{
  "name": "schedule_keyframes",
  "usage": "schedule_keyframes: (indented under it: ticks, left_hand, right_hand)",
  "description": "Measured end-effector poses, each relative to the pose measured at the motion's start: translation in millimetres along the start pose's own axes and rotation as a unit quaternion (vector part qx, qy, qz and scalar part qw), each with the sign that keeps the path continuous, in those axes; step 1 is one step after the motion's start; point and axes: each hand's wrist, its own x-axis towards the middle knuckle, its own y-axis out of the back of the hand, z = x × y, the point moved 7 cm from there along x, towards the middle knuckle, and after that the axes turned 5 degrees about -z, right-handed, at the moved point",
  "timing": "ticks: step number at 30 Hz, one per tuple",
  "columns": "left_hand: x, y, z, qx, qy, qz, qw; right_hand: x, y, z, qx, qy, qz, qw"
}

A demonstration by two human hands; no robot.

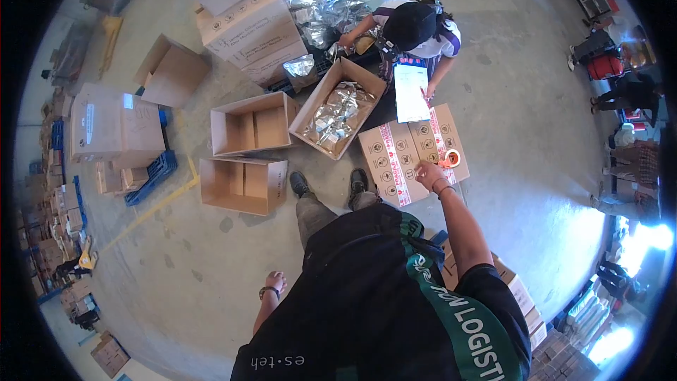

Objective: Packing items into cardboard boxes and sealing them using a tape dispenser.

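Observation:
My right hand [431, 175] reaches over a sealed cardboard carton [376, 166], its fingers bent; whether it touches the top or pinches something is too small to tell. A roll of tape [450, 159] sits just beyond that hand on the carton, which has red-and-white fragile tape across it. Down by my left side, my left hand [276, 281] is loosely curled, and nothing shows in it. In front of my feet stands an open carton [338, 108] partly filled with silver foil pouches [341, 111].
Two open cartons [254, 124] [243, 185] stand left of my feet. Across from me a person [418, 32] bends over foil packs [322, 5], holding a clipboard with paper [412, 92]. Stacked cartons [254, 26] rise behind. A loaded blue pallet [153, 177] is at left.

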Motion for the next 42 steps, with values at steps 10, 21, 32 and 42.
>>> schedule_keyframes:
  ticks: [10, 21, 32, 42]
  left_hand:
    - [22, -23, 165, -0.107, -0.207, 0.036, 0.972]
    - [45, 5, 205, -0.037, -0.18, 0.01, 0.983]
    - [55, 18, 169, 0.042, -0.121, 0.041, 0.991]
    - [40, 14, 212, -0.003, -0.23, 0.01, 0.973]
  right_hand:
    - [-10, -62, -2, -0.005, -0.003, -0.026, 1.0]
    - [-56, -125, 110, -0.157, -0.036, -0.078, 0.984]
    - [-125, -180, 139, 0.133, -0.224, -0.056, 0.964]
    - [-68, -162, 83, -0.089, -0.074, -0.187, 0.976]
